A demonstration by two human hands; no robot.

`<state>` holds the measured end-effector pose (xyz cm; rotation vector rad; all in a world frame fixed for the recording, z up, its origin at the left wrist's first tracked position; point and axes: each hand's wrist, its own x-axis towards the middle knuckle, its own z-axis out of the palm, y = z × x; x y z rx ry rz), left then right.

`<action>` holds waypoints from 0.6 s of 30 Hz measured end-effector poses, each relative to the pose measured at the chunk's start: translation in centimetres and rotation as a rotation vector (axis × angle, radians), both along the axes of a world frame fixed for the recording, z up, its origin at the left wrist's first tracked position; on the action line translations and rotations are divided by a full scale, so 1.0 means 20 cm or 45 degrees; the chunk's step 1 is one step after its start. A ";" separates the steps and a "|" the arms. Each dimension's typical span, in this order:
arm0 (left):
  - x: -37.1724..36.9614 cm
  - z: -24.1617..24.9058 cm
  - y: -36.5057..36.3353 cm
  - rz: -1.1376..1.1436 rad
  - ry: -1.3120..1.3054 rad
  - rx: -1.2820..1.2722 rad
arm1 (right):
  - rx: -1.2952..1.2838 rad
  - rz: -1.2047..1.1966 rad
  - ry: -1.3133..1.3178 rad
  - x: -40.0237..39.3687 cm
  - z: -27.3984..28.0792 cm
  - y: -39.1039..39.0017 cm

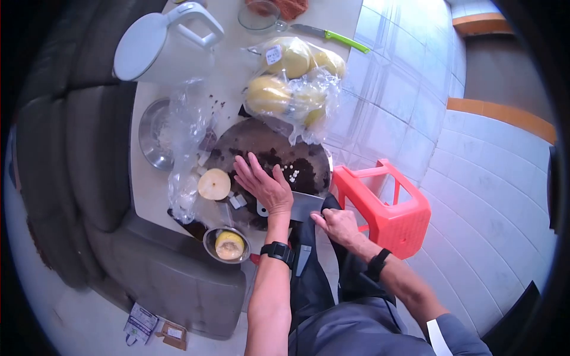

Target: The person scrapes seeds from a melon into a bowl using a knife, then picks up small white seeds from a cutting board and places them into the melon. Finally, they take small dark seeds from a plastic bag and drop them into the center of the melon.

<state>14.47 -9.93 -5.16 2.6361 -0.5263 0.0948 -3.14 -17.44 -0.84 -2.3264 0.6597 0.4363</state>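
Observation:
My left hand [264,185] hovers over the dark round board [243,136], fingers stretched and apart, holding nothing. Closed around the handle of a wide-bladed cleaver [304,206] is my right hand [339,226], at the board's near right edge. Small white pieces [294,174] lie on the board, right of my left hand. A cut pale round fruit [214,184] rests at the board's left side. Below it, a small metal bowl [209,243] holds a yellow piece [229,245].
Bagged yellow fruit [268,94] lies beyond the board. A white pitcher [148,47], a metal bowl [148,139] and a plastic bag [185,160] are at left. A green-handled knife [347,41] and glass cup [259,16] lie farther back. A red stool [404,219] stands right.

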 end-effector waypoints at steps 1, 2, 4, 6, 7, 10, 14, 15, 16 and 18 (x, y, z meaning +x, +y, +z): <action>-0.03 0.04 0.02 0.027 -0.002 -0.107 | -0.044 0.040 -0.061 -0.02 0.01 -0.02; -0.06 0.07 0.04 0.050 -0.005 -0.214 | -0.059 0.099 -0.038 -0.04 0.01 -0.04; -0.12 0.12 0.10 0.191 0.055 -0.330 | -0.095 0.235 -0.133 -0.06 0.00 -0.10; -0.17 0.13 0.17 0.263 0.100 -0.351 | -0.117 0.372 -0.131 -0.02 0.00 -0.17; -0.18 0.12 0.20 0.266 0.100 -0.361 | -0.109 0.424 -0.117 0.02 0.02 -0.21; -0.19 0.12 0.29 0.231 0.162 -0.299 | -0.104 0.543 -0.093 0.10 -0.01 -0.24; -0.27 0.16 0.39 0.097 0.105 -0.104 | -0.094 0.617 -0.124 0.10 -0.08 -0.22; -0.30 0.18 0.41 0.067 0.156 -0.098 | -0.068 0.591 -0.154 0.09 -0.07 -0.22; -0.34 0.19 0.43 0.039 0.204 -0.091 | -0.065 0.600 -0.149 0.07 -0.08 -0.22; -0.40 0.22 0.48 0.059 0.201 -0.074 | 0.012 0.529 -0.117 -0.01 -0.08 -0.22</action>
